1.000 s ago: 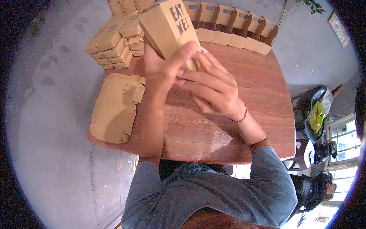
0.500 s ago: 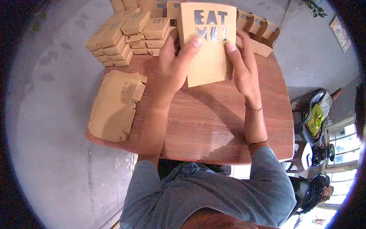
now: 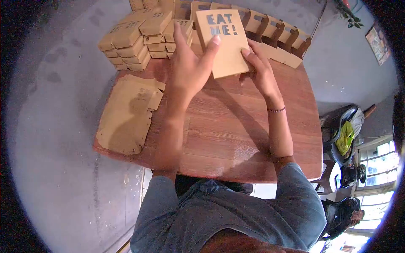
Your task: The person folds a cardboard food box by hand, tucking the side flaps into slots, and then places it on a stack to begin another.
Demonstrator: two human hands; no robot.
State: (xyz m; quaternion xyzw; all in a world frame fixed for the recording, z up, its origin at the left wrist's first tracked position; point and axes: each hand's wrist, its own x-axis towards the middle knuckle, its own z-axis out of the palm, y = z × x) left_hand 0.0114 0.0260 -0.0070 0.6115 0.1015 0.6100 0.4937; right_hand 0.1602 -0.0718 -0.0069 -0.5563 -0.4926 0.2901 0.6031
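A folded brown cardboard box (image 3: 229,52) with cut-out letters "EAT ME!" is held up above the far part of the table, its lettered face toward me. My left hand (image 3: 188,69) is at its left side, thumb on the face below the letters and a finger stretched upward. My right hand (image 3: 260,69) grips the lower right edge, thumb on the face and the other fingers behind, partly hidden. Left of my left hand, similar closed boxes (image 3: 126,36) stand in stacks. Flat cardboard sheets (image 3: 124,114) lie at the table's left side.
A row of open cardboard carriers (image 3: 270,36) lines the far edge of the brown wooden table (image 3: 219,126). A grey wall is at the left. Beyond the right edge are a chair (image 3: 329,177) and a yellow-green bag (image 3: 346,137).
The box has turned from a tilted side view to show its lettered face, then moved slightly away. My hands, earlier close together at its lower end, are now on opposite sides of it.
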